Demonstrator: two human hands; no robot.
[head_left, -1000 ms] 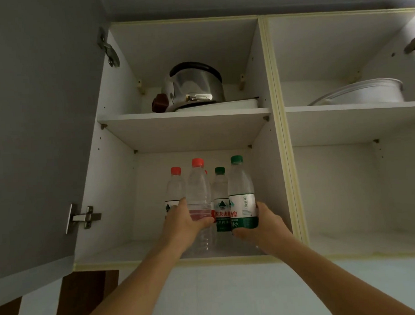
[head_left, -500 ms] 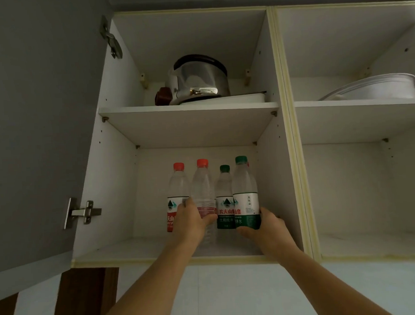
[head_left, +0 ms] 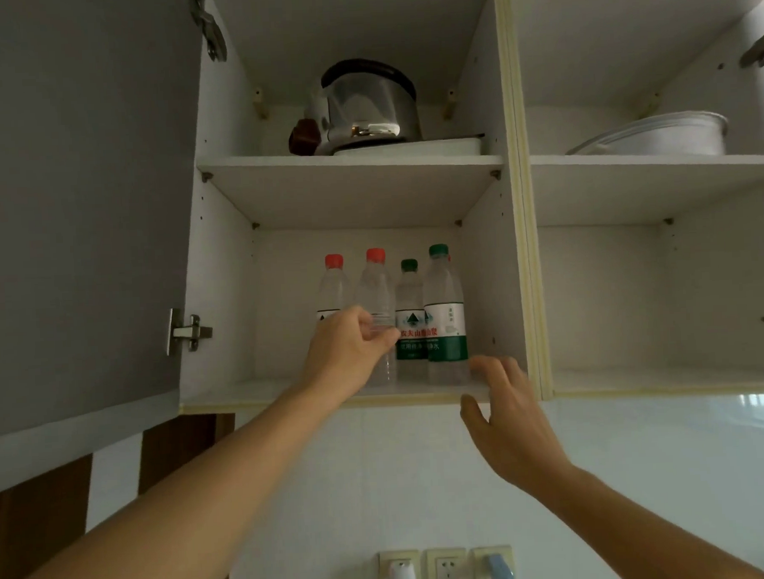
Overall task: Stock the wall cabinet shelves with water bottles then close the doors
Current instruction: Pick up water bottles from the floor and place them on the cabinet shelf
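Note:
Several water bottles stand upright on the lower left shelf of the open wall cabinet. My left hand grips a clear red-capped bottle around its middle. To its right stands a green-capped bottle with a green and white label, with another green-capped bottle behind it and a red-capped bottle further left. My right hand hovers with spread fingers just below the shelf's front edge, apart from the green-labelled bottle.
The grey left door hangs wide open at the left. A steel pot sits on the upper left shelf, and a white bowl on the upper right shelf. Wall sockets are on the tiles below.
My right hand has let go of the green-labelled bottle and drawn back below the shelf edge. My left hand stays on the red-capped bottle.

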